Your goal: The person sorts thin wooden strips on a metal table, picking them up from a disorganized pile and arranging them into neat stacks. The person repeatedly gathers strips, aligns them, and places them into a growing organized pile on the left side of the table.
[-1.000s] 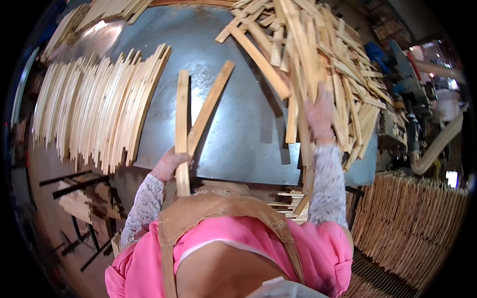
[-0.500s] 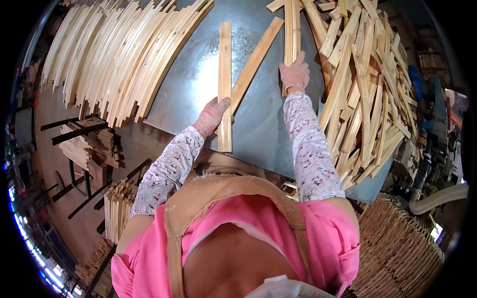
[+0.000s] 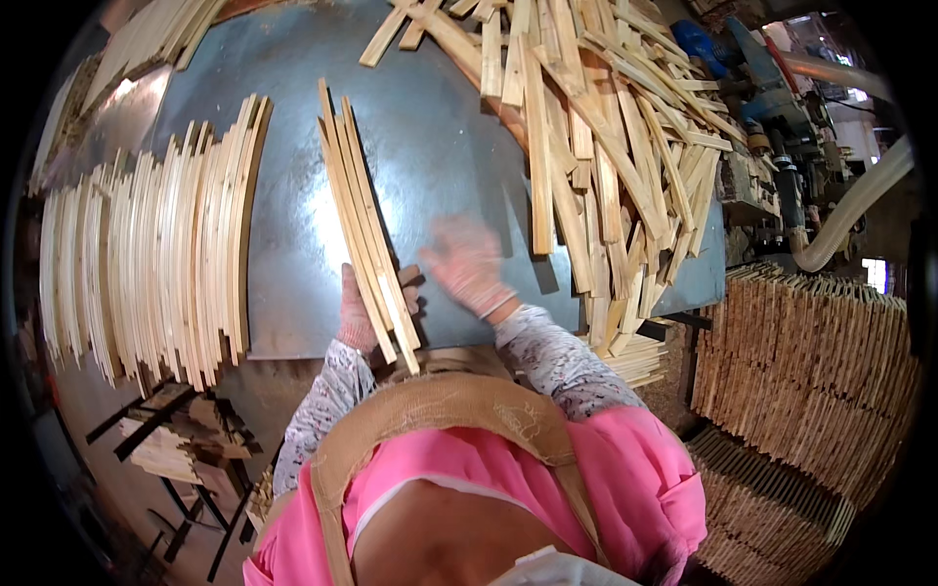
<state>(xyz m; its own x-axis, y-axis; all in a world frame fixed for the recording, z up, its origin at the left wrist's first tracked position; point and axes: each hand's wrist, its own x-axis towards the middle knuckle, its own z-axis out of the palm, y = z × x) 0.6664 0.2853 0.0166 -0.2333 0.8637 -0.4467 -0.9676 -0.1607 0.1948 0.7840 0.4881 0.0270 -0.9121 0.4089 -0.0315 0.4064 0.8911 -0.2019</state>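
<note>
My left hand (image 3: pixel 356 311) is closed around a small bundle of long, pale wooden strips (image 3: pixel 357 215). The strips stand on edge side by side, slightly fanned, with their near ends by my apron. Its fingertips show on the bundle's right side. To the right of the bundle, apart from it, my right hand (image 3: pixel 464 262) is smeared by motion over the metal tabletop (image 3: pixel 430 146). No strip shows in it, and its fingers are too blurred to read. Both hands wear thin pinkish gloves.
A tight row of upright strips (image 3: pixel 147 264) stands along the table's left side. Loose strips lie in a jumbled pile (image 3: pixel 606 146) at the right. More boards (image 3: pixel 147 39) sit at the far left. Beyond the table's right edge are stacked wood (image 3: pixel 801 381) and a hose (image 3: pixel 865 186).
The separate strips under my hands are now gathered into one bundle in my left hand. My right hand has let go of its strips and come nearer. The view has shifted.
</note>
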